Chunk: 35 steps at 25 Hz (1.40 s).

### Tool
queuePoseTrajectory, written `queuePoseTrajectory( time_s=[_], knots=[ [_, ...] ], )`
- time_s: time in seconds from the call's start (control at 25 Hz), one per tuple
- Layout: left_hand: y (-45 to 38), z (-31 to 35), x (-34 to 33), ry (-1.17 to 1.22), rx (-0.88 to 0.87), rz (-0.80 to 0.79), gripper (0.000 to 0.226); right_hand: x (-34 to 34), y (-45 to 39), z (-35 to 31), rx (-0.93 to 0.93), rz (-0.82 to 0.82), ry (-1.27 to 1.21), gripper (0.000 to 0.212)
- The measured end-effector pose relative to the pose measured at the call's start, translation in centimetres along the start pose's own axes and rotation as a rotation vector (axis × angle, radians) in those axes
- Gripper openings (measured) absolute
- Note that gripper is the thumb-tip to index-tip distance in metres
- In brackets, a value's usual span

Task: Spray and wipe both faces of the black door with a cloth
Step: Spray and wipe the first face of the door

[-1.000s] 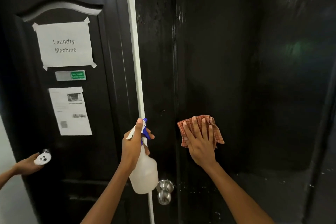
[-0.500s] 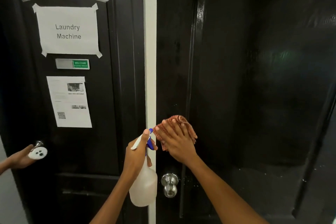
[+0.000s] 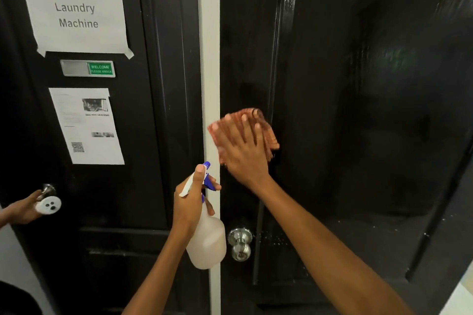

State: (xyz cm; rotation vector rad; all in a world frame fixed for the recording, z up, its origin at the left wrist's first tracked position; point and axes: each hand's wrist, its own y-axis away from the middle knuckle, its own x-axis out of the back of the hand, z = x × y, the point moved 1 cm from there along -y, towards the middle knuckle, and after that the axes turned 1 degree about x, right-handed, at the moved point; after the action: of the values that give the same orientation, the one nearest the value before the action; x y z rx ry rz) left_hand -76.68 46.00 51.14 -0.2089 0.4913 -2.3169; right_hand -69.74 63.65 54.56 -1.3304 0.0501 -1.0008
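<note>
Black door (beside "Laundry Machine" sign) under cloth

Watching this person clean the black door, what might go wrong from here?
1. The right hand presses the cloth flat with straight fingers; blurred mid-wipe, it might slip free.
2. The spray bottle in the left hand points toward the neighbouring door, so a stray squirt might wet the taped paper notice.
3. White specks near the door knob may get missed.

Bare forearms, no sleeves visible
</note>
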Motion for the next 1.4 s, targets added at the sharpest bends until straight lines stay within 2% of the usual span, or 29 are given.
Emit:
queuePoseTrajectory(
  time_s=[0.08,0.16,0.32,0.4,0.48,0.52,0.68,0.76,0.88,0.96,1.08,1.2,1.28,1.4],
  knots=[
    [0.9,-1.0,0.3,-0.003,0.048,-0.003,0.056,-3.3,7.4,-1.4,0.218,-0.173,0.015,0.08],
    [2.1,-2.0,0.8,-0.018,0.086,-0.011,0.06,-5.3,13.4,-1.2,0.383,-0.299,0.031,0.083],
    [4.5,-3.2,0.8,-0.04,0.131,-0.054,0.058,-5.6,18.1,1.8,0.592,-0.472,0.006,0.086],
    [5.1,-3.4,0.5,-0.039,0.137,-0.076,0.06,-5.1,18.7,2.7,0.606,-0.519,0.016,0.088],
    [5.6,-3.5,0.1,-0.027,0.157,-0.08,0.062,-4.0,18.1,3.7,0.508,-0.488,0.029,0.08],
    [5.8,-3.5,0.0,-0.021,0.16,-0.082,0.062,-3.3,17.4,4.4,0.4,-0.429,0.042,0.077],
    [6.0,-2.9,-0.9,0.001,0.148,-0.099,0.061,0.9,9.6,7.3,-0.225,-0.082,0.091,0.069],
    [5.8,-3.0,-1.7,0.003,0.141,-0.112,0.059,2.4,6.1,7.5,-0.416,0.005,0.082,0.063],
    [5.7,-3.8,-2.9,0.017,0.132,-0.104,0.058,1.1,7.2,6.2,-0.426,-0.001,0.052,0.06],
    [6.1,-4.5,-3.4,0.028,0.166,-0.114,0.057,-1.3,13.4,4.9,-0.366,-0.122,0.026,0.067],
    [6.4,-5.0,-4.0,0.047,0.208,-0.124,0.057,-5.3,25.1,2.1,-0.26,-0.386,0.008,0.092],
    [6.5,-4.8,-4.6,0.058,0.222,-0.14,0.057,-6.4,29.6,0.9,-0.284,-0.515,-0.054,0.099],
    [6.5,-4.5,-5.0,0.058,0.222,-0.151,0.057,-5.9,28.0,0.9,-0.317,-0.51,-0.036,0.096],
    [6.5,-4.0,-5.3,0.048,0.214,-0.149,0.058,-4.3,22.2,1.7,-0.387,-0.362,-0.04,0.086]
  ],
)
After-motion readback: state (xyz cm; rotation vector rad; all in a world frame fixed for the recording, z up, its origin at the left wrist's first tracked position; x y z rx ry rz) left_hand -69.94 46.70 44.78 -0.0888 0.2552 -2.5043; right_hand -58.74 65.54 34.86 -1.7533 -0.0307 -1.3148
